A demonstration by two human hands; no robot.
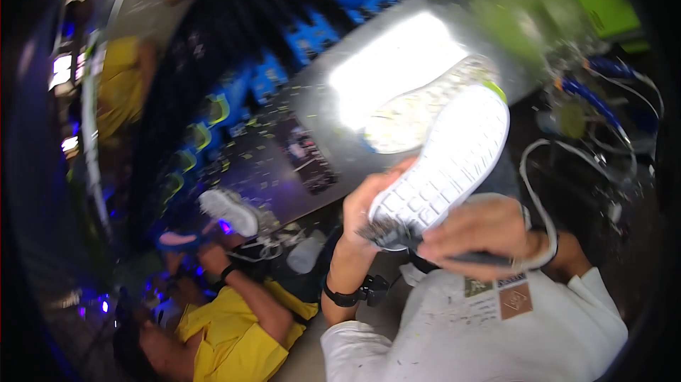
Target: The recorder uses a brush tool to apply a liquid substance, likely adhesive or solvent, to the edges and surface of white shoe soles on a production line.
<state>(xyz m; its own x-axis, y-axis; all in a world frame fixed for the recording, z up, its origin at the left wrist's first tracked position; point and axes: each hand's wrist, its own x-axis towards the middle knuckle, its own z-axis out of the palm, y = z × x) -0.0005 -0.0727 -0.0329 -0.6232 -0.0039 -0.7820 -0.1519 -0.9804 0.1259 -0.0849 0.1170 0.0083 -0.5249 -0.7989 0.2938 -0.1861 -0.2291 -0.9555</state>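
My left hand is wrapped around the near end of a shoe, whose white patterned sole faces up. A bit of yellow-green shows at the shoe's far tip. In my right hand, somewhat blurred, is a dark brush. Its bristles press against the sole's near end, close to my left fingers. Just beyond the held shoe, a second shoe lies on the metal table with its pale yellowish sole up.
Blue and yellow-green shoes line a dark rack beyond the table. Small scraps litter the tabletop. A white cable loops at right beside blue hoses. A co-worker in yellow works at left near a white shoe sole.
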